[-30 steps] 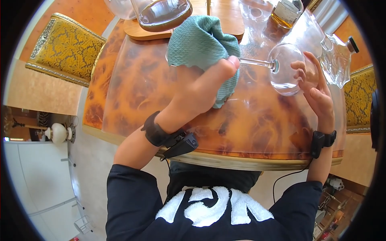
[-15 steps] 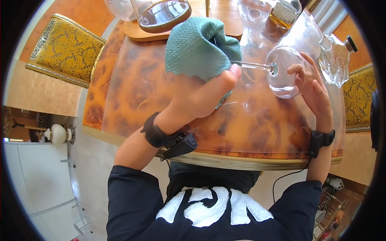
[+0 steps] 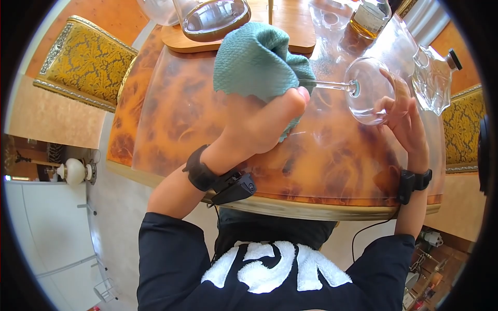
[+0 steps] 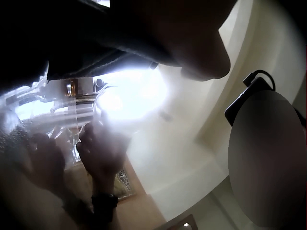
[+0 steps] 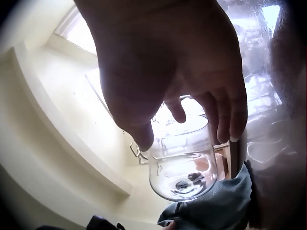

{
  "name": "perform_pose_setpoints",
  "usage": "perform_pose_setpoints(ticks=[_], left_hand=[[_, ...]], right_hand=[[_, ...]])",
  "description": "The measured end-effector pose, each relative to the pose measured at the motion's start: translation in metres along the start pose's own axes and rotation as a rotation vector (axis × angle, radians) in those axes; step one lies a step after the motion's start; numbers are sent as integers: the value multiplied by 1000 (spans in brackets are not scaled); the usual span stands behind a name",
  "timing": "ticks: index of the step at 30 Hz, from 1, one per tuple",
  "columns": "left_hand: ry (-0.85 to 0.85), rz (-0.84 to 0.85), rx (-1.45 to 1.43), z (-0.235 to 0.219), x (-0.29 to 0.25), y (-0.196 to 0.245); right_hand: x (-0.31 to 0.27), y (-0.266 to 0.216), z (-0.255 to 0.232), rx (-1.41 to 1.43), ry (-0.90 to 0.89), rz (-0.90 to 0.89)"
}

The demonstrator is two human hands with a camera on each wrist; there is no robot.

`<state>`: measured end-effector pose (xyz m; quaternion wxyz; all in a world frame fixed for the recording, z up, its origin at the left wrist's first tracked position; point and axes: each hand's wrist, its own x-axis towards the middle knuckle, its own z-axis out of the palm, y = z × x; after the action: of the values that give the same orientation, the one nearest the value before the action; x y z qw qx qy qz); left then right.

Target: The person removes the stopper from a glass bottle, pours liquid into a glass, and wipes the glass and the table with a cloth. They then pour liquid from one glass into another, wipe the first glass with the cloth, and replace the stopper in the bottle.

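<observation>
A clear stemmed wine glass [image 3: 367, 92] is tipped on its side above the table, its stem toward my left hand and its bowl toward my right. My left hand [image 3: 257, 120] grips a teal cloth [image 3: 251, 62], with the thumb where the stem runs into the cloth; the foot is hidden under it. My right hand [image 3: 407, 122] holds the bowl near its rim, fingers bent around it. In the right wrist view the thumb and fingers [image 5: 224, 112] lie about the rim of the glass [image 5: 182, 165], one finger over its mouth.
On the glossy brown table [image 3: 181, 119], a wooden stand [image 3: 192, 46] holding a glass vessel [image 3: 215, 20] is at the back. A bottle of amber liquid [image 3: 369, 19] stands back right. A faceted glass decanter [image 3: 431, 80] with a dark stopper is beyond my right hand.
My right fingers have shifted around the bowl, now bent over its near side. The cloth has folded further over the stem end, and its lower hanging part shows less. My left hand barely moved.
</observation>
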<state>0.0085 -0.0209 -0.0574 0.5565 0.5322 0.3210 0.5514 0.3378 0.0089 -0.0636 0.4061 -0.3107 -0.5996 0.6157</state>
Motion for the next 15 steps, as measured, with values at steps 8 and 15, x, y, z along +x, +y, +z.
perform_pose_setpoints(ticks=[8,15], left_hand=[[104,-74,-87,0,6,0],[43,-56,-15,5,13,6]], right_hand=[[-1,-1,-3,-127,-47,-199],[-3,2,-7,10,49,-190]])
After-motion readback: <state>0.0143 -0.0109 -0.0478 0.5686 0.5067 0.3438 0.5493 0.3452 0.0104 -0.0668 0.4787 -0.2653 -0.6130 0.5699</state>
